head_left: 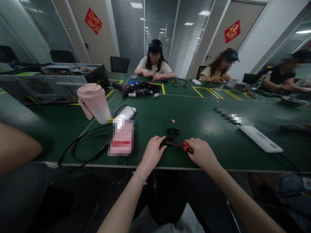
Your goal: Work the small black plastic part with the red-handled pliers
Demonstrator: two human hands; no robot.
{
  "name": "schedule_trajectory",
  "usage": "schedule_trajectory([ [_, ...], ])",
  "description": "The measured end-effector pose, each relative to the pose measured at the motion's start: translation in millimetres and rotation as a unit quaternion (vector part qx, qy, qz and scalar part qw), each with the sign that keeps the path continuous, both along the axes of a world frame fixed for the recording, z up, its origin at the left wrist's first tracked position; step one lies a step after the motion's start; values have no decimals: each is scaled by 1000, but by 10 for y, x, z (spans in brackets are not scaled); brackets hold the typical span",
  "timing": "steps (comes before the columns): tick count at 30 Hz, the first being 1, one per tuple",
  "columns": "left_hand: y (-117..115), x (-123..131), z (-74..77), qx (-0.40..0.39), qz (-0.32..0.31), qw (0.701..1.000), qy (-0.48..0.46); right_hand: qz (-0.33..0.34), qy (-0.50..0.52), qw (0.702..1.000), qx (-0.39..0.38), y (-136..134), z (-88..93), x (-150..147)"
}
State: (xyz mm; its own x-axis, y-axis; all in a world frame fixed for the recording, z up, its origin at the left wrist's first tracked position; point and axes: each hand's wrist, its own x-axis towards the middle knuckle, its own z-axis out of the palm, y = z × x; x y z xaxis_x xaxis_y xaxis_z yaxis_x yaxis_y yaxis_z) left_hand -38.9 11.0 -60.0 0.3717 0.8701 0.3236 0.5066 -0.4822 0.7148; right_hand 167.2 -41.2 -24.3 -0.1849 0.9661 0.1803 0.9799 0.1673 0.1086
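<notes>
Near the front edge of the green table (209, 155), my left hand (155, 147) pinches a small black part (165, 141) whose exact kind I cannot make out. My right hand (200, 150) is closed around the red and black handles of a pair of pliers (186, 146). The pliers' metal jaws point left and meet the black part; whether they bite on it I cannot tell. Just beyond lies another small black piece (173, 131), and farther off a tiny pale scrap (173, 121).
To the left stand a pink cup (94, 100), a white power bank (126, 115) with black cables and an open computer case (46, 85). Black parts (138, 89) lie in a heap farther back. At right is another white power bank (261, 138). Several people sit around the table.
</notes>
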Motion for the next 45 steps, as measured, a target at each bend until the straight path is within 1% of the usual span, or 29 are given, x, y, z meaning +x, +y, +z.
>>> schedule_trajectory([
  [8, 6, -1, -13, -1, 0, 1000, 3, 9, -6, 1000, 16, -6, -17, 5],
  [18, -10, 2, 6, -2, -1, 1000, -1, 4, 18, 1000, -1, -5, -32, 10],
  [25, -3, 1, 10, 0, 1, 1000, 0, 15, -6, 1000, 24, -10, -11, 6],
  [31, -16, 4, 39, -4, 3, 1000, 2, 6, -6, 1000, 15, -4, -29, 12],
  [34, -15, 3, 33, -4, 3, 1000, 1, 3, -3, 1000, 10, -6, -37, 9],
  [40, -5, 2, 17, -5, 2, 1000, 1, 11, -10, 1000, 26, -9, -20, -3],
  [45, -2, 6, 6, 4, 2, 1000, 2, 4, 8, 1000, 8, -8, -26, 0],
])
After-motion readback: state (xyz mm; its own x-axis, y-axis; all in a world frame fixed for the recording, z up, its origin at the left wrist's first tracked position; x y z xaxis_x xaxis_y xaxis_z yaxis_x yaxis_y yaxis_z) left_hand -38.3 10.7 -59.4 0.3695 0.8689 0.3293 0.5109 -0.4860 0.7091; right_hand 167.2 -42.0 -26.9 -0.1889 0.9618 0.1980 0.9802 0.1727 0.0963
